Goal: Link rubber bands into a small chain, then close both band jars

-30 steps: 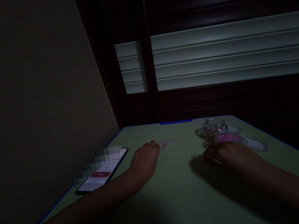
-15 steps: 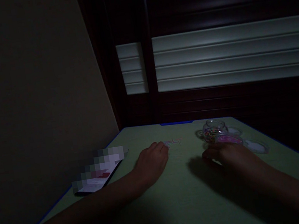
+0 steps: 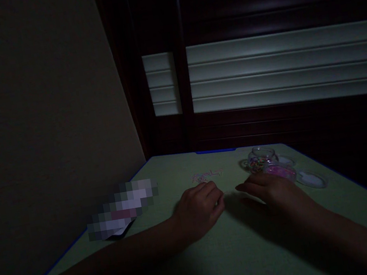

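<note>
In the head view my left hand (image 3: 200, 209) is over the middle of the table with its fingers curled together. What it pinches, if anything, is too small and dark to make out. Facing it, my right hand (image 3: 276, 197) holds its fingers stretched forward, the thumb apart below them, and nothing shows between them. A gap separates the two hands. Just beyond my left hand lies a cluster of thin pinkish strands or small pieces (image 3: 206, 175). Past my right hand stands a clear jar (image 3: 262, 158) of multicoloured small pieces, beside a round container with pink contents (image 3: 280, 172).
Two clear round lids (image 3: 312, 179) lie at the right, near the jar. A phone-like flat device (image 3: 125, 209), partly pixelated, rests at the left. The pale green table (image 3: 229, 251) has a blue edge and meets a wall (image 3: 39, 86) and dark panelled doors (image 3: 272, 125).
My left hand has moved right and toward me, uncovering more of the pinkish cluster. My right hand has shifted slightly left, bringing the hands closer together.
</note>
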A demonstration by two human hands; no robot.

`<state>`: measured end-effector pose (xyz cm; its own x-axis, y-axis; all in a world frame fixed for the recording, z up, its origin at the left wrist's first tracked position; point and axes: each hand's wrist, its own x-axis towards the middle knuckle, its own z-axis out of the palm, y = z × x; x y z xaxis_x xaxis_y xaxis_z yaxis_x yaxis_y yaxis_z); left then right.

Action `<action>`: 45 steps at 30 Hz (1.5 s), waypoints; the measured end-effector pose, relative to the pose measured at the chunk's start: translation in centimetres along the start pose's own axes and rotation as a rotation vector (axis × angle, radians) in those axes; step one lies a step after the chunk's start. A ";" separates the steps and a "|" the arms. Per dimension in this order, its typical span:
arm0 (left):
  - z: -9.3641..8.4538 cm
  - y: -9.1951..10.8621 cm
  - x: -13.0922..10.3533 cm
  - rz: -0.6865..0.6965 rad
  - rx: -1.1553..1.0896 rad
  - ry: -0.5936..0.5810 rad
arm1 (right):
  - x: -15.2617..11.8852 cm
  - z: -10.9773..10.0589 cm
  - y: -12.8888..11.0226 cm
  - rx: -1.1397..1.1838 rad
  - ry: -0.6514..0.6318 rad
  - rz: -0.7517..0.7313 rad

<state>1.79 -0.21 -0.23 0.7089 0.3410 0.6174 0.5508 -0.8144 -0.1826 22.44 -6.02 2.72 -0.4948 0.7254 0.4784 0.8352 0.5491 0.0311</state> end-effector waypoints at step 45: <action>-0.6 0.1 -0.2 0.162 0.087 -0.089 | 0.1 -2.1 0.6 -0.374 -0.068 0.049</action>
<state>1.40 -0.62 0.12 0.8254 0.2525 0.5049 0.4598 -0.8196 -0.3418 23.43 -6.51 4.65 -0.4562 0.7798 0.4288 0.8820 0.3325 0.3338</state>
